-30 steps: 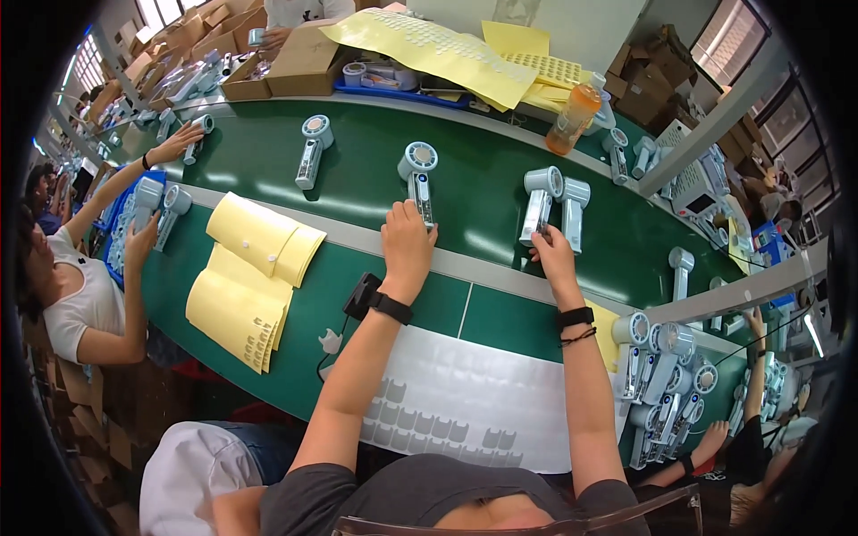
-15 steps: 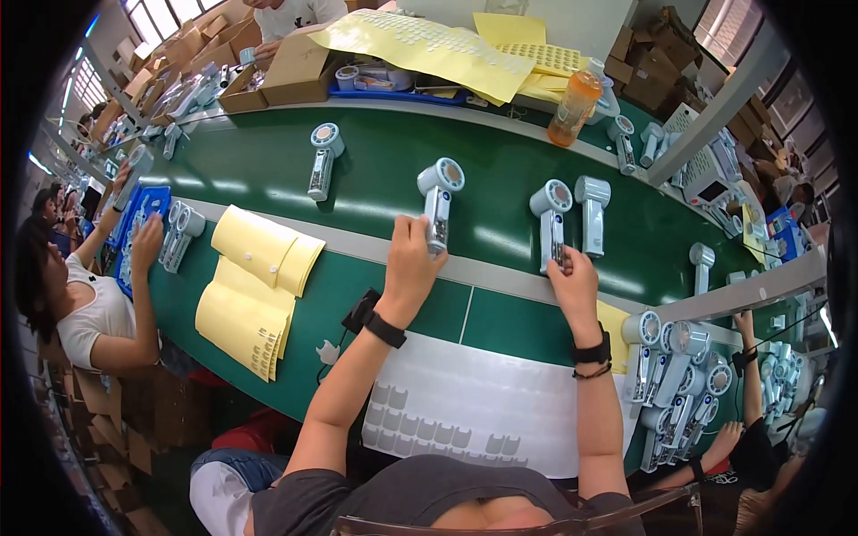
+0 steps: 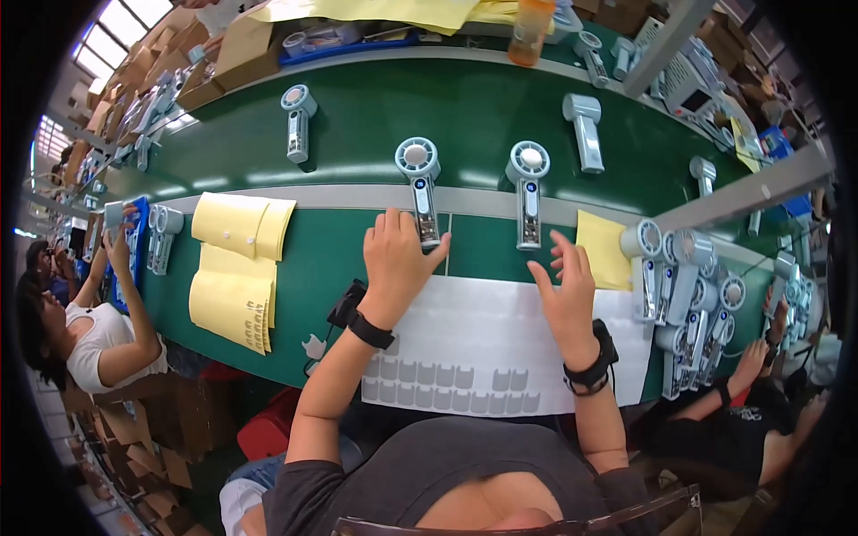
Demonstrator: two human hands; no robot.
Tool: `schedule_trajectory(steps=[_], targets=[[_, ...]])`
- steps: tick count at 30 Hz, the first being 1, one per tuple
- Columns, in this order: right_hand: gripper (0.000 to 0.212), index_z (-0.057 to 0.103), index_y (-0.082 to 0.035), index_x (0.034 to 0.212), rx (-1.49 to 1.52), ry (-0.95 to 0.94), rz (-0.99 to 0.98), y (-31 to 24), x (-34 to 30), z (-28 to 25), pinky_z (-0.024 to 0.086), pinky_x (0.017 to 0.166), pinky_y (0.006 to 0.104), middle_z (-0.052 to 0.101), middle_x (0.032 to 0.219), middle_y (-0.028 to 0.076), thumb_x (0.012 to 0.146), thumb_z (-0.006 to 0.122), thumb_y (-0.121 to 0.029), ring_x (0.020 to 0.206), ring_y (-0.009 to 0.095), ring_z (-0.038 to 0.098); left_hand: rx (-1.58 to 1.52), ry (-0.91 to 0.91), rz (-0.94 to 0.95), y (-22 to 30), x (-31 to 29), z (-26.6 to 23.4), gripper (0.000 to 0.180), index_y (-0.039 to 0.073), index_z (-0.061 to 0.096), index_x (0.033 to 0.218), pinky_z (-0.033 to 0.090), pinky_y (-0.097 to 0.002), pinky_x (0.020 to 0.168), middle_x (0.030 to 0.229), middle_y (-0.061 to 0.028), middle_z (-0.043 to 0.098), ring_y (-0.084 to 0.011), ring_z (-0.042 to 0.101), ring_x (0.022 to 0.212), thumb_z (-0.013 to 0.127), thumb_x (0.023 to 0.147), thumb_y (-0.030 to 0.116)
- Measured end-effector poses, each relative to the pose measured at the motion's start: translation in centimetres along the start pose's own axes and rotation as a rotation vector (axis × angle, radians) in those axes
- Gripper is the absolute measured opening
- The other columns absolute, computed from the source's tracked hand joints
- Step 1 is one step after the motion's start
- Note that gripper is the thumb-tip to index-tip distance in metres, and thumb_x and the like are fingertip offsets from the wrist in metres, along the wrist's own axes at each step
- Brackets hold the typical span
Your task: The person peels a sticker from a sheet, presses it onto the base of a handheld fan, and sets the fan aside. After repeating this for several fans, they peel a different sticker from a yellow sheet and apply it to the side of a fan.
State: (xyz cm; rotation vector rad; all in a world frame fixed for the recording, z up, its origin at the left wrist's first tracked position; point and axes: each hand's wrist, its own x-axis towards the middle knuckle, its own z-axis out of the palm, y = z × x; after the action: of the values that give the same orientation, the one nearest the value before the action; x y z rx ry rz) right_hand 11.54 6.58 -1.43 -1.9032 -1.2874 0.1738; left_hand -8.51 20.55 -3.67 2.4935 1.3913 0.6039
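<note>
Pale blue, a left handheld fan and a right handheld fan are laid parallel across the grey strip on the green bench, handles nearest the wearer. Since half a second ago, both have been drawn closer and the right one released. The right grip is spread, apart from its fan; the left grip is placed at the other's handle foot, whether clamped cannot be told. Both are thus brought within easier reach, behind a white sheet.
</note>
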Motion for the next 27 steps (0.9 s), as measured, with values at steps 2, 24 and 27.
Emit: schedule_trajectory(steps=[2,24,27], targets=[[0.027,0.065,0.0,0.11,-0.031,-0.026,-0.065,-0.4,-3.8,-1.7,0.052,0.078,0.0356,0.061,0.102,0.015,0.083,0.064,0.002,0.092,0.029,0.062,0.104,0.071,0.05,0.1,0.1,-0.2,0.06,-0.005,0.052,0.117,0.051,-0.04,0.076,0.109,-0.0162,0.049,-0.0315,0.058,0.09,0.084,0.068,0.008],[0.02,0.068,0.001,0.095,-0.02,0.005,-0.017,-1.1,-15.4,-3.4,0.047,0.099,0.041,0.059,0.126,0.021,0.079,0.057,0.007,0.121,0.04,0.057,-0.679,-0.088,0.466,-0.5,3.6,-1.8,0.045,0.007,0.057,0.128,0.051,-0.0322,0.086,0.139,-0.0087,0.054,-0.022,0.059,0.101,0.07,0.085,0.003],[0.021,0.067,0.002,0.097,0.05,-0.025,0.004,-0.9,-14.7,-3.7,0.047,0.099,0.0404,0.06,0.125,0.021,0.08,0.057,0.007,0.121,0.039,0.057,-0.96,-0.019,0.238,-0.4,3.6,-1.9,0.043,0.008,0.052,0.133,0.05,-0.0287,0.083,0.125,-0.0085,0.059,-0.0165,0.059,0.098,0.066,0.092,0.008]])
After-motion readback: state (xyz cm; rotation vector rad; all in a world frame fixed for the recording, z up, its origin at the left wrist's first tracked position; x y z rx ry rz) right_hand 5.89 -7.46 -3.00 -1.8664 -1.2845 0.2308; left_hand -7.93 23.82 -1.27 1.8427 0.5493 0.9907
